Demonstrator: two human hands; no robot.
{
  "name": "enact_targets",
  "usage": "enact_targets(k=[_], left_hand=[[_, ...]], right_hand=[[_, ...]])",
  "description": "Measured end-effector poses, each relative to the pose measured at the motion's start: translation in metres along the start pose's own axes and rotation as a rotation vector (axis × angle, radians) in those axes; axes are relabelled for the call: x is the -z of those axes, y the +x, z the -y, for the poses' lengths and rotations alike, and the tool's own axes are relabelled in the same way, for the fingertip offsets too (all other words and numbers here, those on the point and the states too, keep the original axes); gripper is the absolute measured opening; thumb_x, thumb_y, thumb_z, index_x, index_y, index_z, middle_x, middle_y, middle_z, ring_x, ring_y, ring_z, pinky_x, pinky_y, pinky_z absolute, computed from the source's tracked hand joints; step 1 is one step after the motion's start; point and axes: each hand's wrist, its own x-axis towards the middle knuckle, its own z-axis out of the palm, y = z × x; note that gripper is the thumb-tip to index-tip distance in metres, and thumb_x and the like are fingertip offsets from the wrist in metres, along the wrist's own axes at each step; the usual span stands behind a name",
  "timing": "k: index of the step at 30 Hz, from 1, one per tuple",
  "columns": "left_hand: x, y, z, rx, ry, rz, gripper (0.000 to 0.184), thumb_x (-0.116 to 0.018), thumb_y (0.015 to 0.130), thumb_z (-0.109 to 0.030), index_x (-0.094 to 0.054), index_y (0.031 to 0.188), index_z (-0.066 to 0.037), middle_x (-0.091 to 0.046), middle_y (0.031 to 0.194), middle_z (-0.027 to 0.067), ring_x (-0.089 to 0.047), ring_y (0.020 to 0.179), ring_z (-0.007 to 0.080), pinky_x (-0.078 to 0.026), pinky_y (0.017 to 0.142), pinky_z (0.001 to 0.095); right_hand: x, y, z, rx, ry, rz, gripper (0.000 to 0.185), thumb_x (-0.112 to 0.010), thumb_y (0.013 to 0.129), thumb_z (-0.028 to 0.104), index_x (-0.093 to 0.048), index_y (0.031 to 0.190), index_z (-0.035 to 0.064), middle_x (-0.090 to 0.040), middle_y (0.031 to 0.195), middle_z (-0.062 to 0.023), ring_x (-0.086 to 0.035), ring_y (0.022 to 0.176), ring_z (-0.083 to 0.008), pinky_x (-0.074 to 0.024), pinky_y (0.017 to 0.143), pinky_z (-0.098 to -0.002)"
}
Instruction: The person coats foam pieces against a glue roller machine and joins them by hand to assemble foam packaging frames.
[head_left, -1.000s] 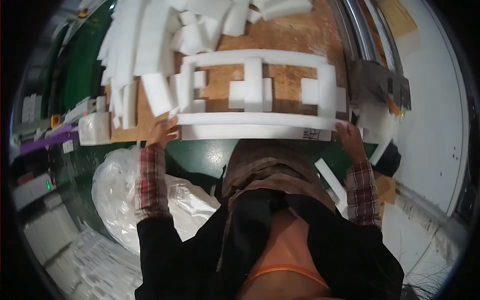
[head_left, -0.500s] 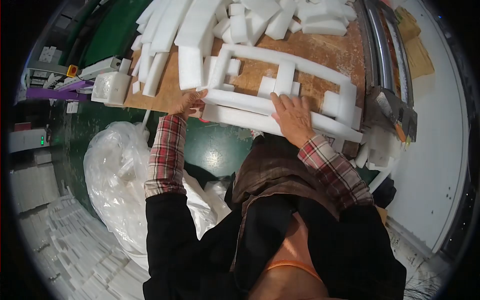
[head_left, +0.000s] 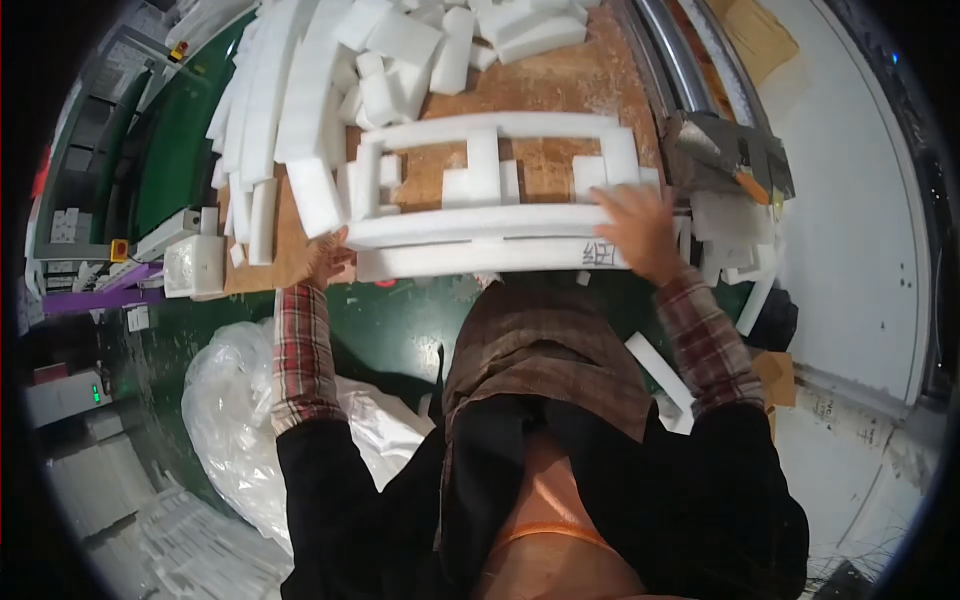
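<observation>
Shifted: right hand (head_left: 643, 232), middle to right end of foam strip (head_left: 475, 222), spread open; my left hand (head_left: 328, 261) at left end, grip unclear; both ends attended.

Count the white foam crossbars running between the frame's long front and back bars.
3: the left crossbar, the middle crossbar and the right crossbar, its near end partly covered by the right hand. No others seem hidden.
</observation>
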Motion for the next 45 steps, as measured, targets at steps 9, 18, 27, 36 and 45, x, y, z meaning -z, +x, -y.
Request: enact_targets(k=[9,18,27,36,45], left_hand=[[0.003,0.01,0.005,0.023,-0.009,-0.004,0.073,-0.074,0.064,-0.051,-0.054,0.111,0.003,-0.057,0.089,0.0164,-0.055,0.085,0.0287,-0.033,0.082,0.0424],[-0.013,-0.006,0.01,0.004,-0.072,-0.049,0.07,-0.076,0.063,-0.05,-0.058,0.109,0.0,-0.059,0.095,0.0183,-0.056,0.089,0.0311,-0.033,0.084,0.0456],[-0.008,-0.004,0.014,0.002,-0.121,-0.032,0.051,-0.074,0.07,-0.043,-0.062,0.099,-0.003,-0.061,0.089,0.0142,-0.059,0.085,0.026,-0.035,0.082,0.0399],[-0.011,-0.017,0.005,-0.008,-0.15,-0.043,0.046,-0.073,0.074,-0.04,-0.062,0.1,-0.004,-0.062,0.086,0.0103,-0.059,0.084,0.0218,-0.036,0.079,0.0359],[-0.012,-0.017,0.009,0.002,-0.139,-0.032,0.047,-0.072,0.074,-0.041,-0.062,0.102,-0.004,-0.061,0.09,0.0107,-0.058,0.088,0.0217,-0.034,0.081,0.0378]], right_hand=[[-0.024,-0.008,-0.039,-0.205,0.46,-0.023,0.046,-0.059,0.081,0.033,-0.054,0.12,0.0082,-0.055,0.106,-0.0046,-0.048,0.089,-0.0249,-0.0379,0.08,-0.0356],[0.027,-0.048,-0.057,-0.822,0.811,0.257,0.048,-0.055,0.088,0.036,-0.052,0.119,-0.0011,-0.056,0.086,-0.0064,-0.051,0.072,-0.0147,-0.0414,0.063,-0.0266],[0.021,-0.044,-0.038,-1.148,1.168,0.361,0.043,-0.06,0.086,0.033,-0.055,0.109,-0.0021,-0.052,0.069,-0.0038,-0.045,0.056,-0.0094,-0.0364,0.05,-0.0223],[0.008,-0.039,-0.045,-0.667,0.779,0.193,0.024,-0.066,0.073,0.004,-0.058,0.096,0.001,-0.062,0.086,-0.0065,-0.058,0.076,-0.0174,-0.0462,0.067,-0.0275],[-0.026,-0.059,-0.06,-0.389,0.718,0.041,0.036,-0.064,0.066,-0.004,-0.059,0.101,0.0043,-0.063,0.095,-0.0077,-0.059,0.085,-0.0224,-0.0468,0.075,-0.0312]])
